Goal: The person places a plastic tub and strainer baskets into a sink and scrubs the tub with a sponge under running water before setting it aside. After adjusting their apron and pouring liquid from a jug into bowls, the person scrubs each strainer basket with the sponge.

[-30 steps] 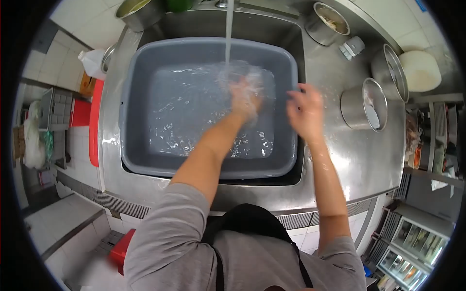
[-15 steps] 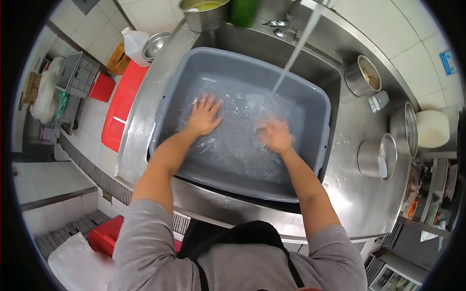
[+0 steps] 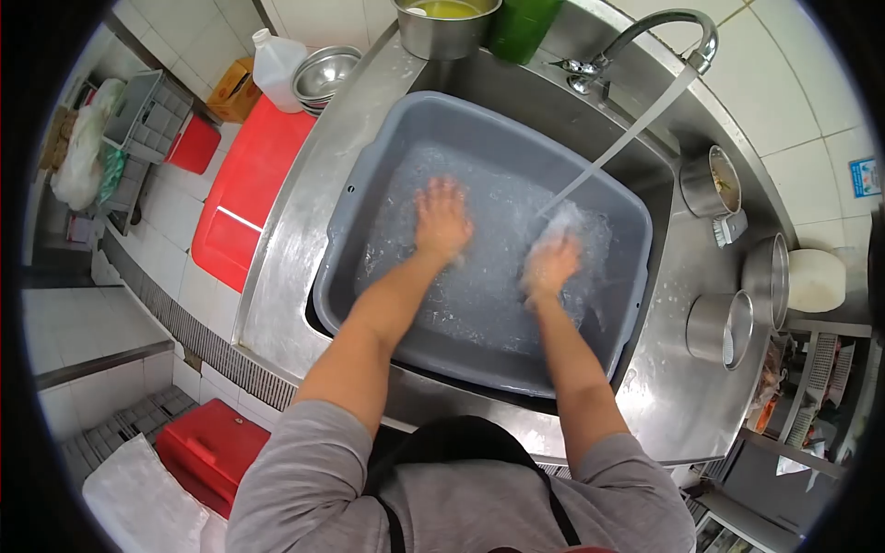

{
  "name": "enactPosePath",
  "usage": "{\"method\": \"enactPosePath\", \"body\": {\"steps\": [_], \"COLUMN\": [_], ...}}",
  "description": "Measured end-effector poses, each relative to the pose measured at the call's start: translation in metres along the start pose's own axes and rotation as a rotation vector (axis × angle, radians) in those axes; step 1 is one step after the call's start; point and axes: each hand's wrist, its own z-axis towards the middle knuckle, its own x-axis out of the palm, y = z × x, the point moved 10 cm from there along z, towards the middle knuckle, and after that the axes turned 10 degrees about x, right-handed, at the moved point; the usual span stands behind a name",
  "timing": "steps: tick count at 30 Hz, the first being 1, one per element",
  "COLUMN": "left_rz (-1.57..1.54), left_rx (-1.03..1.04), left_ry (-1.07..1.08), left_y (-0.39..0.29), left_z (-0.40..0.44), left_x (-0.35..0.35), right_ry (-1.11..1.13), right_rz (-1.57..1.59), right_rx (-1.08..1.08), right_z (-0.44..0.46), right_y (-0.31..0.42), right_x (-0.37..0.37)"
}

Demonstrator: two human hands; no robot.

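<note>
A large grey plastic tub [image 3: 369, 175] sits in a stainless steel sink [image 3: 553, 97] with shallow, rippling water in its bottom. My left hand [image 3: 442, 221] is in the left half of the tub, palm down with the fingers stretched out, holding nothing I can see. In the right half, my right hand [image 3: 550, 265] is blurred, its fingers smeared by motion and a white splash. From a curved tap [image 3: 705, 51] a water stream [image 3: 627, 131] falls into the tub just behind that hand.
Metal pots [image 3: 719, 330] and a scrub brush [image 3: 730, 228] stand on the right counter. At the back are a pot of yellow liquid [image 3: 447, 35] and a green container [image 3: 521, 29]. Left of the sink, a red lid [image 3: 241, 203] bears metal bowls [image 3: 327, 74] and a white jug [image 3: 278, 69].
The view has shifted, bringing the tap's spout into sight. My left hand has moved slightly right within the tub. My right hand still moves in the water, with more splash around it.
</note>
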Motion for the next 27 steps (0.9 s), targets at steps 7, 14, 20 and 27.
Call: {"method": "enactPosePath", "body": {"steps": [7, 14, 20, 27], "left_rz": [-0.253, -0.018, -0.095, -0.456], "left_rx": [0.728, 0.127, 0.625, 0.833], "left_ry": [0.208, -0.037, 0.428, 0.972], "left_y": [-0.016, 0.015, -0.080, -0.164], "left_z": [-0.008, 0.000, -0.052, -0.156], "left_x": [0.009, 0.007, 0.025, 0.035], "right_ry": [0.145, -0.070, 0.243, -0.096], "right_rz": [-0.214, -0.181, -0.073, -0.358], "right_rx": [-0.567, -0.938, -1.158, -1.492], "right_z": [-0.017, -0.094, -0.078, -0.045], "right_y": [0.066, 0.129, 0.240, 0.295], "right_x": [0.001, 0.005, 0.042, -0.025]}}
